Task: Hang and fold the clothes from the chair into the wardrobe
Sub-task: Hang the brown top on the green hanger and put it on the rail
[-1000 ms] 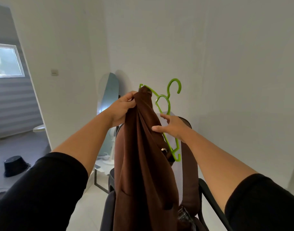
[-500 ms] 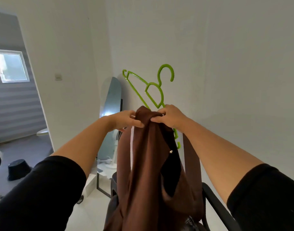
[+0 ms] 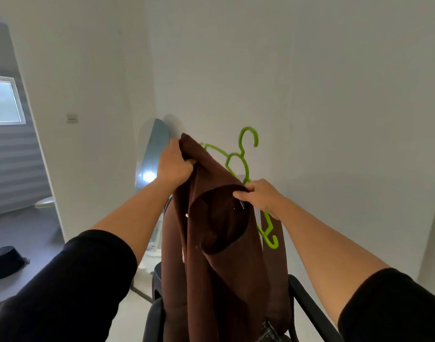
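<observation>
A dark brown garment hangs in front of me, its neck or sleeve opening gaping toward me. My left hand grips its top edge high on the left. My right hand pinches the rim of the opening and also seems to hold the green plastic hanger, which slants behind the cloth. The hanger's hook points up, and its lower end sticks out below my right wrist. The garment's lower part drapes onto the black chair beneath.
White walls stand close ahead and to the right. A tall mirror leans in the corner. On the left an open doorway shows a window and a dark upturned basin on the floor. More clothing lies on the chair.
My left hand has lifted the garment's top edge up and left. My right hand has moved down and right, spreading the opening. The hanger sits lower than before.
</observation>
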The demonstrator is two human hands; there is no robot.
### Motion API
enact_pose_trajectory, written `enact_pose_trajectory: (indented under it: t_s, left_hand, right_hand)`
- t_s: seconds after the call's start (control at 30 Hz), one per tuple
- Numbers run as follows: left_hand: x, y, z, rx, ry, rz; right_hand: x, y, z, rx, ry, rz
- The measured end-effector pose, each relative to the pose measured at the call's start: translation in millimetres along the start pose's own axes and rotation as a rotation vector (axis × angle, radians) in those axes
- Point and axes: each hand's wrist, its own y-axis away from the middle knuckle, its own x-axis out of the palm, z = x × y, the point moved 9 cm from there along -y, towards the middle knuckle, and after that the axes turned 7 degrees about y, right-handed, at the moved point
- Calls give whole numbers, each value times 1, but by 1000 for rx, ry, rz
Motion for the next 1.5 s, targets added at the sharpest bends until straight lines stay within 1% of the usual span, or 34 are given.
enact_pose_trajectory:
  t_s: [0.07,0.1,0.17,0.23,0.27,0.3,0.43,0.5,0.57,0.63,0.7,0.8,0.83,0.9,0.97,1.03,1.1,1.17,1.27,1.33,1.4,1.5]
  left_hand:
    - [14,7,-5,91,-147,85]
    - [26,13,-8,143,-196,170]
    - [56,26,-10,201,-178,407]
    - [78,44,-10,136,-65,609]
    - [84,50,-11,92,-9,652]
    - [88,52,-13,65,30,660]
    - [94,44,-24,117,43,579]
    - [91,38,-28,120,170,547]
    - [88,34,-32,108,288,550]
    - [85,27,-32,87,328,537]
    - [77,16,-27,53,271,453]
    - [63,1,-17,23,78,325]
    - [59,-3,-10,-18,47,294]
    - [52,-12,13,-159,47,212]
    - [49,-20,39,-328,160,126]
    - [47,-21,58,-443,282,72]
    - [49,-20,67,-502,375,58]
    - [50,-19,72,-524,441,49]
    - [49,-18,77,-527,455,49]
    - [46,-20,79,-486,365,47]
    - [45,-21,72,-406,253,45]
    - [49,-16,39,-246,121,107]
  right_hand:
    - [-13,-3,19,-53,-17,-45]
    - [-18,-5,28,-74,-21,-52]
    - [-25,-8,43,-105,1,-66]
    - [-31,-12,49,-110,46,-78]
    - [-33,-13,50,-104,61,-84]
    - [-35,-15,48,-94,64,-88]
    - [-41,-19,39,-68,41,-114]
    - [-43,-19,33,-53,31,-112]
    - [-47,-18,26,-44,31,-107]
    - [-53,-16,22,-67,55,-103]
    - [-59,-12,24,-133,49,-99]
    - [-73,-7,26,-188,-1,-122]
    - [-79,-8,23,-167,-18,-138]
    - [-91,-10,11,-96,-34,-159]
    - [-101,-10,1,-62,-43,-151]
    - [-107,-7,-4,-52,-46,-124]
    - [-111,-3,-8,-43,-29,-109]
    - [-116,0,-12,-36,-9,-105]
    - [-122,7,-15,-35,-10,-88]
    - [-126,9,-15,-37,-5,-82]
    - [-125,10,-13,-45,9,-75]
    - [-117,7,-9,-62,35,-73]
